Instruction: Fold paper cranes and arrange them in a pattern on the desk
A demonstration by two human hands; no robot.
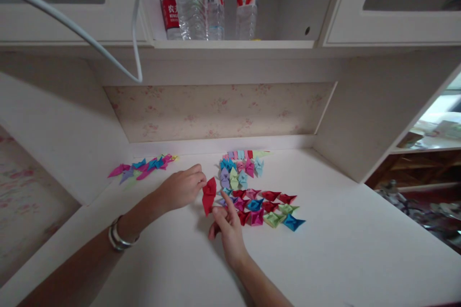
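My left hand [184, 187], with a bracelet on its wrist, is closed in a pinch at the edge of a red folded-paper boat [209, 195] held above the white tabletop. My right hand [227, 230] is just below and to the right of it. Its index finger points up and its thumb is apart, near the boat's lower tip; I see nothing held in it. Beside this hand, rows of small paper boats [256, 204] in red, pink, blue and green lie on the table. Behind them stand other folded-paper pieces [234, 178] in purple, green and light blue.
A loose pile of coloured folded paper [144, 168] lies at the back left. Along the back is a short row of small folded pieces [240, 154]. Plastic bottles [190, 5] stand on the shelf overhead, and a white cable [82, 33] hangs at the upper left.
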